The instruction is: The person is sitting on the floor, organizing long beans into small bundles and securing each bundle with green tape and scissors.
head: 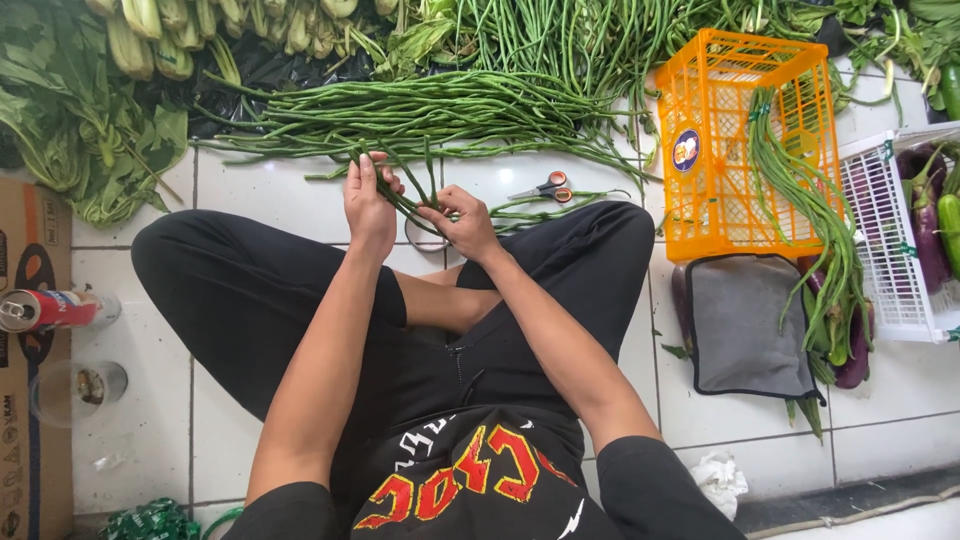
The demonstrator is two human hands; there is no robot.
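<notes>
I sit cross-legged on a white tiled floor. My left hand (pixel 368 205) and my right hand (pixel 462 222) both grip one small bunch of long green beans (pixel 408 195) just above my knees. The bunch's far ends reach into a large pile of long beans (pixel 420 112) spread on the floor in front of me. Orange-handled scissors (pixel 545 187) lie on the tiles just right of my right hand. A roll of clear tape (pixel 422 237) lies under the hands, partly hidden.
An orange plastic crate (pixel 712 150) stands on its side at right with long beans hanging out. A white crate (pixel 885 250) holds purple eggplants and cucumbers. A grey pouch (pixel 740 325) lies below. Leafy greens (pixel 80 130), a can (pixel 45 308), a cup (pixel 75 390) sit left.
</notes>
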